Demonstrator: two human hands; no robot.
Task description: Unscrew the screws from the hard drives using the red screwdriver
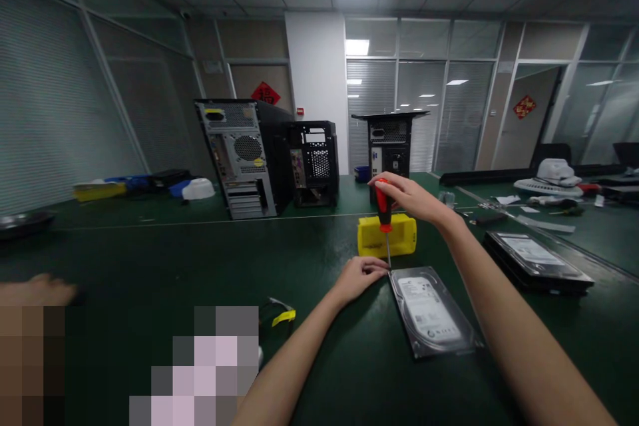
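Note:
A silver hard drive (430, 311) with a white label lies flat on the green table (200, 259) in front of me. My right hand (410, 198) is closed round the top of a red-handled screwdriver (384, 210), which stands upright with its tip at the drive's near-left corner. My left hand (358, 276) rests on the table beside that corner, its fingers pinched together at the screwdriver's shaft near the tip. Whether a screw sits under the tip is too small to tell.
A yellow parts bin (399, 237) stands just behind the screwdriver. Three computer cases (244, 156) (315, 163) (391, 143) stand further back. Stacked hard drives (536, 259) lie at the right. A black-and-yellow object (279, 314) lies at the left near a blurred patch.

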